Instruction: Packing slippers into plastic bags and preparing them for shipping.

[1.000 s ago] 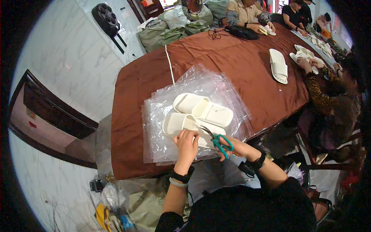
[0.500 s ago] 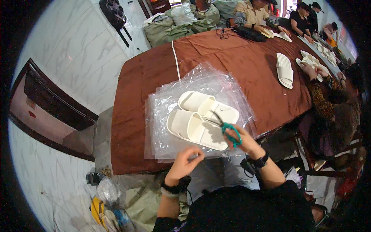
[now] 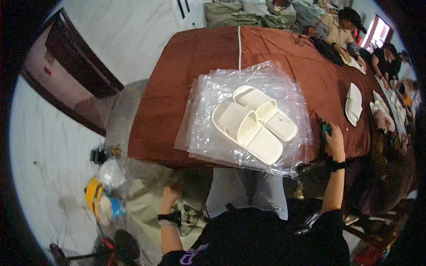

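Observation:
A pair of cream slippers, the nearer slipper [image 3: 248,128] beside the farther slipper [image 3: 266,108], lies on a stack of clear plastic bags [image 3: 202,133] in front of me. Off to the right of the stack, my right hand [image 3: 335,141] has its fingers closed on the green handles of a pair of scissors [image 3: 326,129], low over the cloth. The dark blades point away from me. My left hand [image 3: 172,194] hangs below the table's near edge, over a pale sack [image 3: 142,199]. Motion blurs its fingers, so what it may hold is unclear.
A brown cloth covers the table [image 3: 186,66], with a white strip [image 3: 240,44] across it. Another slipper [image 3: 353,104] lies at the right. Co-workers sit along the right side, one hand [image 3: 382,122] among slippers. Full sacks [image 3: 230,17] stand behind the table.
My right hand has carried the scissors from the slippers to the cloth at the right. My left hand has dropped left, below the table edge. The view has shifted.

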`<state>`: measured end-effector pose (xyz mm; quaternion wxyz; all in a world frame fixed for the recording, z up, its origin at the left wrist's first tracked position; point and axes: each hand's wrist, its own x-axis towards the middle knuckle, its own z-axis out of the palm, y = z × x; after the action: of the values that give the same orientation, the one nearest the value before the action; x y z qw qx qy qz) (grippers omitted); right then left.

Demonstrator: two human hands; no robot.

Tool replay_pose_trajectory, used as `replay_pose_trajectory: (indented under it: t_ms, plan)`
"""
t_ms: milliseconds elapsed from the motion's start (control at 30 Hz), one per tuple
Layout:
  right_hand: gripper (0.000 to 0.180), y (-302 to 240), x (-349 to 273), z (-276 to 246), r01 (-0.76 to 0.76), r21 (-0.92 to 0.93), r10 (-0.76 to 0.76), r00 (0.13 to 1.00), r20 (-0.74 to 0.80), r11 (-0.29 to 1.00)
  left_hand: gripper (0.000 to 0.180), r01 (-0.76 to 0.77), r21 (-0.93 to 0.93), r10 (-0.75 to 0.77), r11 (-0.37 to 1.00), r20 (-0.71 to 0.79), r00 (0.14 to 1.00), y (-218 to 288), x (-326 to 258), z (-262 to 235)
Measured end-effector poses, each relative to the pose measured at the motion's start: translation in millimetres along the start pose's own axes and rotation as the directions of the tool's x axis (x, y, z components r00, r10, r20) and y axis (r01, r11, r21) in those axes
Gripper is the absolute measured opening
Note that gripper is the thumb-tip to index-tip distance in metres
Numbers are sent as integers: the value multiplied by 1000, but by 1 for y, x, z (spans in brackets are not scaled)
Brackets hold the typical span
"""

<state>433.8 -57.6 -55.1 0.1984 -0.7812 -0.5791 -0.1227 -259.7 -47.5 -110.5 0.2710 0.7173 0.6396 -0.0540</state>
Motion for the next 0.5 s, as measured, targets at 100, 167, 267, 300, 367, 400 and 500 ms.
replay_pose_trajectory:
  t_ms: [100, 167, 267, 300, 367, 400, 500]
  plan:
    - [46, -70, 27, -22, -92, -90, 107, 978, 180, 992, 32, -153, -622, -218, 768, -479, 850, -70, 19, 72]
    - [45, -96, 24, -38, -132, -216, 179, 960, 216, 967, 33, -316, -582, -169, 749, -630, 758, -29, 29, 57]
    - [40, -119, 36, -34, 243, 172, -258, 963, 72, 955, 28, -325, -863, -426, 388, -480, 767, 1, 33, 24]
    - [38, -126, 36, -16, 4, 643, -169, 966, 194, 766, 27, 35, -575, -319, 818, -403, 858, 8, 31, 3]
    - [42, -197, 47, -36, -247, 780, -259, 849, 460, 575, 25, 292, -30, -289, 956, -271, 918, 26, 7, -40]
    - [43, -219, 53, -42, -390, 808, -307, 780, 545, 443, 23, 95, -141, -130, 985, -261, 957, 43, -5, -63]
    - [41, -261, 72, -19, -628, 764, -330, 697, 636, 148, 22, -265, -490, 113, 831, -317, 942, 91, -23, -110]
